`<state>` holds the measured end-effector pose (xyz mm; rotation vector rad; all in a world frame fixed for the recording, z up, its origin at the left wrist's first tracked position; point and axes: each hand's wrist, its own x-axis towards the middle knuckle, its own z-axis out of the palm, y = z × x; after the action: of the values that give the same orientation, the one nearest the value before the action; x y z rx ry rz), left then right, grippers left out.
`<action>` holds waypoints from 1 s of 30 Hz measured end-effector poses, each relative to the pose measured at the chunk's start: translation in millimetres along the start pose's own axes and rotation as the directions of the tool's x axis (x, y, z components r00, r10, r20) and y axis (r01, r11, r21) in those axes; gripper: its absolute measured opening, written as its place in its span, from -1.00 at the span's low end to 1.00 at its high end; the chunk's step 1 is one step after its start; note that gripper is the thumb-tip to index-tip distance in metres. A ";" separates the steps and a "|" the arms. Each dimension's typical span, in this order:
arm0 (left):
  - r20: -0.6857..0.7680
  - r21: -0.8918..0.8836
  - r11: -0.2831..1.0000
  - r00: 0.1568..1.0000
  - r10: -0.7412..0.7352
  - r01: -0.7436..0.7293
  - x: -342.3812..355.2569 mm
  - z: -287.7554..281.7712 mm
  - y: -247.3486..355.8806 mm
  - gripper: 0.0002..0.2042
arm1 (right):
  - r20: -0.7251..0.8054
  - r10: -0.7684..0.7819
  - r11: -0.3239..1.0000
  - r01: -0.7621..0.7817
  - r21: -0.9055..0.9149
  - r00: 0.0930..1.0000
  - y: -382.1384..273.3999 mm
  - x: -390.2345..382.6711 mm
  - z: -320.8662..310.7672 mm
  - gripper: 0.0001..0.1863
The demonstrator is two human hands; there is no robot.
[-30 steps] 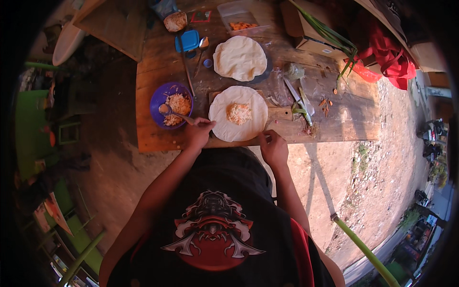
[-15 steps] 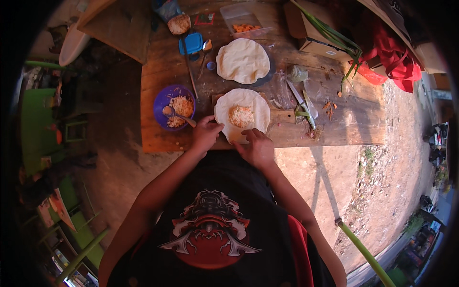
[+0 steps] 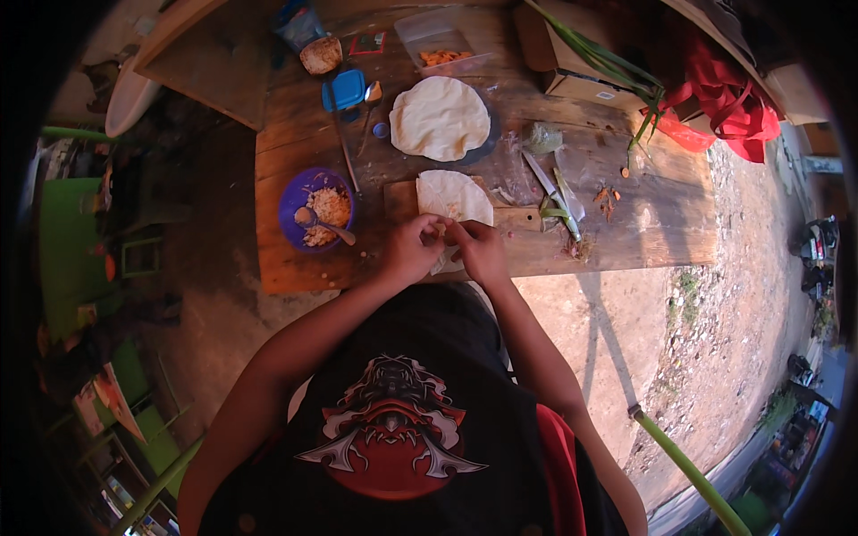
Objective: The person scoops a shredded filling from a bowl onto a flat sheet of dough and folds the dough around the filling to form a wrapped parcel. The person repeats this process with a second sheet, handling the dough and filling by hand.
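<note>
My left hand (image 3: 413, 243) and my right hand (image 3: 480, 252) meet at the near part of a round dough sheet (image 3: 454, 190), fingers pinching its folded edge. The sheet, its left side turned inward, lies on a wooden board (image 3: 515, 218); the filling is mostly covered. Left of it is a purple bowl (image 3: 295, 200) of orange-white shredded food, with a spoon (image 3: 336, 230) in it. Above lie more dough sheets (image 3: 438, 116) on a dark round surface. To the right are a knife (image 3: 542, 177), plastic bags and leek scraps.
On the wooden table (image 3: 661, 228) stand a blue lid (image 3: 349, 88), a clear container (image 3: 465, 40) and a long stick (image 3: 347, 156). A cardboard box (image 3: 581, 85), long green leaves and a red bag (image 3: 742, 121) occupy the back right. A green pole (image 3: 679, 464) rises at lower right.
My hands have come together from either side of the dough sheet to its middle. Its left side has been folded over, covering most of the filling that showed earlier.
</note>
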<state>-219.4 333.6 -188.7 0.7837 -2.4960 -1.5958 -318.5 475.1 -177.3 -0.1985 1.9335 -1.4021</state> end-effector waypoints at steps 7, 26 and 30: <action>0.039 0.110 0.994 0.999 0.014 -0.018 -1.4 0.0 7.4 -0.65 | -0.021 0.048 0.996 -0.046 0.077 0.999 -1.7 15.3 4.5 -0.54; 0.237 0.583 0.615 0.835 0.496 -0.531 -10.0 -34.0 -1.7 -0.45 | -0.210 -0.249 0.895 0.142 -0.423 0.945 11.9 21.1 5.3 -0.70; 0.393 0.614 0.535 0.812 0.431 -0.580 -9.1 -32.6 -7.6 -0.30 | -0.204 -0.288 0.854 0.154 -0.498 0.936 13.2 19.2 6.5 -0.76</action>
<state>-198.0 308.3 -178.7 -0.1552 -3.0866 -0.4792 -324.6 465.5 -198.7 -0.4995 2.5406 -1.1084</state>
